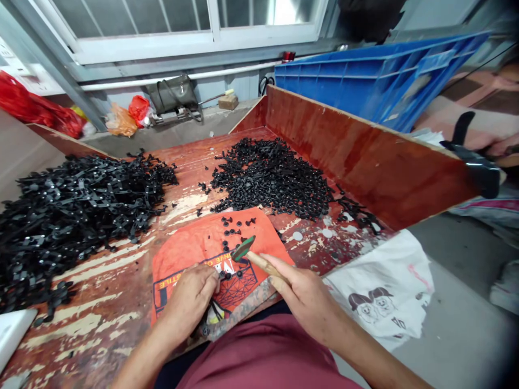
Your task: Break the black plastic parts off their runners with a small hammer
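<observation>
My right hand [302,289] grips the pale wooden handle of a small trowel [243,249] with a pointed green blade. The blade hovers over or rests on an orange printed cloth [182,243]; I cannot tell which. My left hand [192,289] is closed at the cloth's near edge, its fingers curled down beside small black parts [231,275]. Black strips [217,309] stick out below these fingers, but what they pinch is hidden. More loose black pieces [232,232] with round heads are scattered over the cloth past the blade.
A heap of jointed black parts [89,200] covers the worn red tabletop [93,319] at left. Small black pieces [271,178] are piled at the back. A wooden side board [348,146] and a blue crate [336,84] stand right. Another person's hand [505,148] shows at far right.
</observation>
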Demonstrator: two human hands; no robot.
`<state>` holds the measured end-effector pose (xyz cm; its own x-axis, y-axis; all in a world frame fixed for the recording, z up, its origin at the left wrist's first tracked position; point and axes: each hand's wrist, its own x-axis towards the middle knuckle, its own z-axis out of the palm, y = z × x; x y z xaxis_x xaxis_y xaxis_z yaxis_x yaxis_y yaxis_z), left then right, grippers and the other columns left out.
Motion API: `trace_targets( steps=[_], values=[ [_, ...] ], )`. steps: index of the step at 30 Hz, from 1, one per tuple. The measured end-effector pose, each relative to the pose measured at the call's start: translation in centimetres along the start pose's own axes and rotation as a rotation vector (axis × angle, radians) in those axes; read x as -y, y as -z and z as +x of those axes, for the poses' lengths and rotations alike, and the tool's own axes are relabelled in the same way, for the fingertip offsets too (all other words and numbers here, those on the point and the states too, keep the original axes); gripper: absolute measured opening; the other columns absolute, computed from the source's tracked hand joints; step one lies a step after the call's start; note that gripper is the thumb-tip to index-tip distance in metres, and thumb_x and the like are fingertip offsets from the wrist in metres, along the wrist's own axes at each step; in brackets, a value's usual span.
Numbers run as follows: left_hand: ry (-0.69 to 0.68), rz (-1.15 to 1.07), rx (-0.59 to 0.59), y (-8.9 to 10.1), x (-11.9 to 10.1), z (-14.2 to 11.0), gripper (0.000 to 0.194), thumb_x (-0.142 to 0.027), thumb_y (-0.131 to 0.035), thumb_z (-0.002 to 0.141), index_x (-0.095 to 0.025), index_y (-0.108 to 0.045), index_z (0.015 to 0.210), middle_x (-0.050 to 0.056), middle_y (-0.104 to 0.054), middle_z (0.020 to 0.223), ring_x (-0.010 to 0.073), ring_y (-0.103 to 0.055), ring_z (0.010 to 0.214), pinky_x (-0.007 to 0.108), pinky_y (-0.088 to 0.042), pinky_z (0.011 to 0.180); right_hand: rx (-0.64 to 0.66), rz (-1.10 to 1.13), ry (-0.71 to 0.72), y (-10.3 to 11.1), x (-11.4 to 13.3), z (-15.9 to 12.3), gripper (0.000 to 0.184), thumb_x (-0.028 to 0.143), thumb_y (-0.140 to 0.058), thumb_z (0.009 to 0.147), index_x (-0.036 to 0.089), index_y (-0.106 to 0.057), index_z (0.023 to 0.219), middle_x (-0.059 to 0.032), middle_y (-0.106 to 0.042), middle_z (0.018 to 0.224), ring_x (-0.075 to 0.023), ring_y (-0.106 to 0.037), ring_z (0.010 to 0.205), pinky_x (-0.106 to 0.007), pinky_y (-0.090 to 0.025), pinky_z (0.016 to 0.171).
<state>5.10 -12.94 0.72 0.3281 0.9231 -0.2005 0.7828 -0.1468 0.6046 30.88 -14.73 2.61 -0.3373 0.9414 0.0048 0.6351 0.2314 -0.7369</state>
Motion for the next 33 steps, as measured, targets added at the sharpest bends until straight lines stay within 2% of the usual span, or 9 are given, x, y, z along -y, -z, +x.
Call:
trace_targets(
  steps=[4, 9, 12, 15, 19, 23, 28, 33],
  values=[
    [0.009, 0.078, 0.008, -0.8, -0.3, 0.2, 0.041, -0.031, -0.024, 0.097, -0.020, -0.049, 0.068, 0.006, -0.061, 0.074, 0.0223, -0.055, 0.076, 0.034, -0.035, 0.077, -0.012, 0.025, -0.025, -0.5, -0.3, 0.0, 0.045, 0.025, -0.039, 0.101, 0.036, -0.049, 0.144, -0.0015, -0.075, 0.114, -0.0224, -0.072, 0.098, -0.035, -0.056, 0.088],
    [0.069, 0.148, 0.004, -0.7, -0.9, 0.4, 0.038, -0.029, -0.024, 0.095, -0.021, -0.047, 0.066, 0.008, -0.062, 0.074, 0.0223, -0.055, 0.073, 0.033, -0.035, 0.072, 0.015, 0.016, -0.007, -0.5, -0.1, -0.1, 0.047, 0.024, -0.039, 0.100, 0.037, -0.048, 0.144, -0.0005, -0.073, 0.117, -0.0196, -0.072, 0.091, -0.031, -0.055, 0.083],
    [0.098, 0.127, 0.023, -0.5, -0.8, 0.5, 0.037, -0.029, -0.025, 0.094, -0.021, -0.048, 0.065, 0.008, -0.062, 0.074, 0.0217, -0.056, 0.072, 0.032, -0.035, 0.070, 0.034, -0.013, 0.034, -0.4, 0.3, -0.3, 0.050, 0.020, -0.039, 0.100, 0.042, -0.046, 0.144, 0.0027, -0.071, 0.123, -0.0170, -0.072, 0.091, -0.028, -0.055, 0.082],
    [0.102, 0.113, 0.023, -0.5, -0.6, 0.6, 0.037, -0.028, -0.025, 0.093, -0.021, -0.049, 0.065, 0.007, -0.062, 0.073, 0.0218, -0.056, 0.072, 0.032, -0.035, 0.071, 0.044, -0.016, 0.058, -0.3, 0.3, -0.5, 0.052, 0.018, -0.038, 0.099, 0.041, -0.045, 0.145, 0.0025, -0.068, 0.127, -0.0169, -0.071, 0.096, -0.028, -0.054, 0.084],
    [0.077, 0.043, 0.022, -0.3, -0.5, 0.5, 0.038, -0.031, -0.025, 0.093, -0.021, -0.050, 0.065, 0.005, -0.061, 0.071, 0.0214, -0.056, 0.074, 0.032, -0.035, 0.072, 0.060, 0.021, 0.000, -0.3, -0.3, -0.7, 0.050, 0.019, -0.038, 0.099, 0.037, -0.045, 0.146, -0.0002, -0.070, 0.124, -0.0181, -0.070, 0.095, -0.028, -0.054, 0.080],
    [0.083, -0.035, 0.018, -0.2, -0.6, 0.4, 0.040, -0.034, -0.025, 0.094, -0.021, -0.050, 0.065, 0.004, -0.061, 0.070, 0.0208, -0.057, 0.073, 0.031, -0.036, 0.073, 0.072, 0.043, -0.014, -0.5, -0.7, -0.7, 0.049, 0.020, -0.037, 0.101, 0.039, -0.045, 0.146, 0.0000, -0.070, 0.124, -0.0178, -0.069, 0.092, -0.028, -0.052, 0.078],
    [0.079, 0.070, -0.003, -0.6, -0.9, 0.4, 0.040, -0.033, -0.025, 0.094, -0.021, -0.048, 0.064, 0.006, -0.062, 0.072, 0.0218, -0.056, 0.073, 0.033, -0.035, 0.073, 0.089, 0.025, -0.046, -0.6, -0.7, -0.8, 0.043, 0.025, -0.038, 0.102, 0.034, -0.050, 0.143, -0.0020, -0.074, 0.111, -0.0183, -0.069, 0.087, -0.028, -0.051, 0.076],
    [0.067, 0.170, 0.012, -0.6, -0.6, 0.7, 0.041, -0.032, -0.025, 0.096, -0.021, -0.049, 0.065, 0.007, -0.064, 0.073, 0.0216, -0.057, 0.071, 0.033, -0.035, 0.070, 0.077, -0.026, -0.005, -0.7, -0.8, -1.0, 0.046, 0.021, -0.040, 0.100, 0.035, -0.050, 0.143, -0.0018, -0.075, 0.107, -0.0191, -0.071, 0.088, -0.030, -0.053, 0.078]
  ],
)
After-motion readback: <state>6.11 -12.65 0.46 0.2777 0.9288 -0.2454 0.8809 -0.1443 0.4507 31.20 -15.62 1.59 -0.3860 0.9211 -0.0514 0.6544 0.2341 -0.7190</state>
